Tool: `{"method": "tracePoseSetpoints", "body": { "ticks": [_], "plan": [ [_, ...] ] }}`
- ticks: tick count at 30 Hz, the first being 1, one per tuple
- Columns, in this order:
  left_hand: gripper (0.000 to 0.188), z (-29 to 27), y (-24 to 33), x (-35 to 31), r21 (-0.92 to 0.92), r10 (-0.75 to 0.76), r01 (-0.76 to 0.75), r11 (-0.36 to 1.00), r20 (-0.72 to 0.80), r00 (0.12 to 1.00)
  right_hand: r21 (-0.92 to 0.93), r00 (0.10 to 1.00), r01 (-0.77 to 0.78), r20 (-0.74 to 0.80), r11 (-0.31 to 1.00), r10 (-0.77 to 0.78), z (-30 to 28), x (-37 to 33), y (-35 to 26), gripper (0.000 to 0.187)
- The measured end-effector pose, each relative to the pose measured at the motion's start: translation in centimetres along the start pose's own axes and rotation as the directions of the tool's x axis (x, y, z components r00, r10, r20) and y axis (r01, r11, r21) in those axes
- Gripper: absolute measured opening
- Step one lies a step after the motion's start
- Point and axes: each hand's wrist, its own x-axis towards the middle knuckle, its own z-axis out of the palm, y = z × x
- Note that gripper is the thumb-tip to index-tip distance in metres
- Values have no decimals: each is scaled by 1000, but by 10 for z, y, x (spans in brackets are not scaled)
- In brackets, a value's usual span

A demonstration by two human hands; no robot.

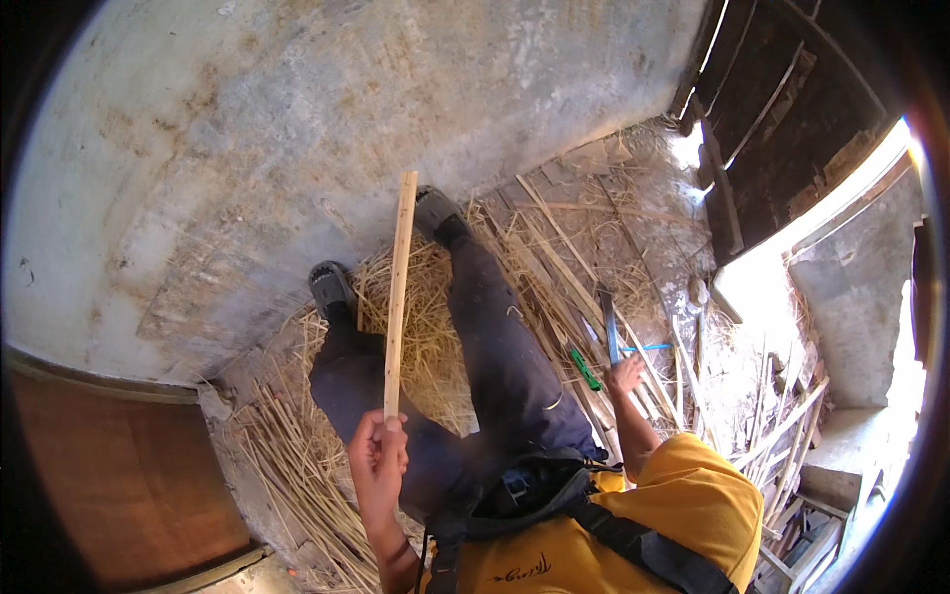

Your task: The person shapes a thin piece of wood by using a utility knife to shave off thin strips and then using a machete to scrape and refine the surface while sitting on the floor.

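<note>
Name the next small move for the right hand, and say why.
Probably secure the near end of the long, blade-like tool in the right hand and lift it: that hand is right at this end, though whether it grips it is hard to tell, while the left hand holds the pale strip up, clear of the floor.

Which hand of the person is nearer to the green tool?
Right. The right hand is close by the green tool, on its right side; the left hand is farther away, to its left, holding a strip.
</note>
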Motion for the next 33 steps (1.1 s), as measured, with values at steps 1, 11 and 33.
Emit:
{"method": "tracePoseSetpoints", "body": {
  "ticks": [1,11,33],
  "plan": [
    [18,0,3,-1,-2,-29,29,1000,-15,999,2,1000,18,7,1000,-18,-3,-7,1,76],
    [13,7,13,10,-19,10,-9,1000,49,999,140,957,100,256,985,-133,6,4,44,69],
    [22,-10,4,10,-73,42,-40,997,32,999,966,593,-122,254,226,-764,-305,-75,-105,46]
  ]
}}
